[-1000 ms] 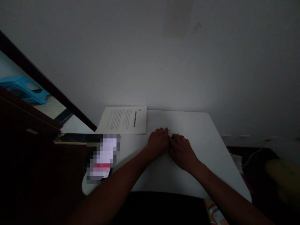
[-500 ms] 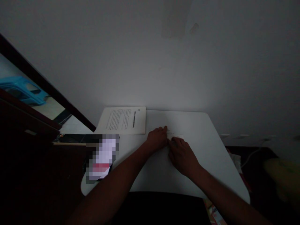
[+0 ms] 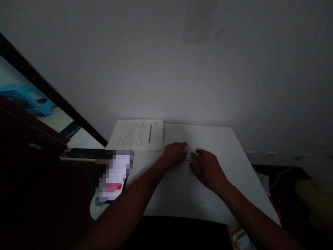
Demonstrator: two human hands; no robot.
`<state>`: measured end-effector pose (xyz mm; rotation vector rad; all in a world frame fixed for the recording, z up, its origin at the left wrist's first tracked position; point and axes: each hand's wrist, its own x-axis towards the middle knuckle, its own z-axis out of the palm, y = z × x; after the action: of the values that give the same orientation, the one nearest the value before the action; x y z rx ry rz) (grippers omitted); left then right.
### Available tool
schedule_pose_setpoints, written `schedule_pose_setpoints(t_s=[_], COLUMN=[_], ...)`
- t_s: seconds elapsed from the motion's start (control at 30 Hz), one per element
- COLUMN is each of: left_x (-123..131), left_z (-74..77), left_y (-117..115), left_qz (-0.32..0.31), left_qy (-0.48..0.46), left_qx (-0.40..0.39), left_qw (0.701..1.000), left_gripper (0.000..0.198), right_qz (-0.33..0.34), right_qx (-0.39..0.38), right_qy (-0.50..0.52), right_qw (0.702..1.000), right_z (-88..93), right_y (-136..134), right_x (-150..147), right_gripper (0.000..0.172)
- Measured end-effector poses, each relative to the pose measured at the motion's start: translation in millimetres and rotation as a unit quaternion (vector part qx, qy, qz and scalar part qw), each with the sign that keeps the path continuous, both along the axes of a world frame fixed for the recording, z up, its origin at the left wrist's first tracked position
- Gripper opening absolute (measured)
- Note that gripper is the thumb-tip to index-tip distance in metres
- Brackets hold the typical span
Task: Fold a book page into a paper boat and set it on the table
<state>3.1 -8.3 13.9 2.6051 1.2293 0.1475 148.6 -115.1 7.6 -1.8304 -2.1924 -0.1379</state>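
Observation:
A small, pale piece of paper [image 3: 189, 157] lies flat on the white table between my two hands; its far side shows faint dark lines and its full outline is hidden. My left hand [image 3: 174, 154] is closed at its left end, fingers bent and thumb pressed down on it. On the other side, my right hand [image 3: 206, 170] rests low over the tabletop. Its thumb and fingers are apart, the fingertips at the right part of the paper.
The white table [image 3: 213, 139] stands against a grey wall [image 3: 166, 76]. A printed booklet [image 3: 137, 135] lies at its back left. Nearer, a phone [image 3: 117, 177] with a blurred-out screen sits by the left edge. A dark slanted frame [image 3: 65, 104] rises at the left.
My right hand has drawn away to the right from my left, its fingers spreading. More of the paper shows between the hands. The left hand stays nearly in place.

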Motion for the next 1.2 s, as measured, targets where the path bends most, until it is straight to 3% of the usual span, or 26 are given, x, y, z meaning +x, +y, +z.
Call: schedule_pose_setpoints(t_s=[0.13, 0.3, 0.5, 0.63, 0.87, 1.0, 1.2], left_x=[-2.9, -6.6, -21.1, -32.8, -43.5, -47.9, -48.0], left_z=[-1.5, -6.1, -6.9, -2.8, 4.1, 6.9, 6.6], left_y=[-4.7, -13.3, -14.5, -10.1, -9.2, -12.1, -12.9], left_qz=[0.017, 0.038, 0.048, 0.069, -0.018, -0.057, -0.082], left_qy=[-0.038, -0.090, -0.188, -0.271, -0.290, -0.239, -0.169], left_qx=[0.015, 0.033, 0.053, 0.057, -0.009, -0.002, 0.003], left_qw=[0.999, 0.995, 0.980, 0.958, 0.957, 0.969, 0.982], left_gripper=[0.037, 0.030, 0.019, 0.028, 0.017, 0.025, 0.031], right_qz=[-0.030, -0.005, 0.002, 0.015, 0.063, 0.057, 0.074], right_qx=[-0.013, -0.032, -0.006, 0.023, 0.032, 0.009, -0.022], right_qy=[0.029, 0.091, 0.242, 0.302, 0.267, 0.220, 0.166], right_qw=[0.999, 0.995, 0.970, 0.953, 0.961, 0.974, 0.983], right_z=[3.8, -1.0, -5.5, 1.8, 22.2, 30.7, 24.8], right_y=[25.6, 48.9, 50.5, 44.4, 32.5, 20.1, 2.4], right_x=[12.6, 11.6, 15.5, 26.2, 41.3, 44.0, 51.3], right_gripper=[0.047, 0.050, 0.048, 0.038, 0.013, 0.012, 0.017])
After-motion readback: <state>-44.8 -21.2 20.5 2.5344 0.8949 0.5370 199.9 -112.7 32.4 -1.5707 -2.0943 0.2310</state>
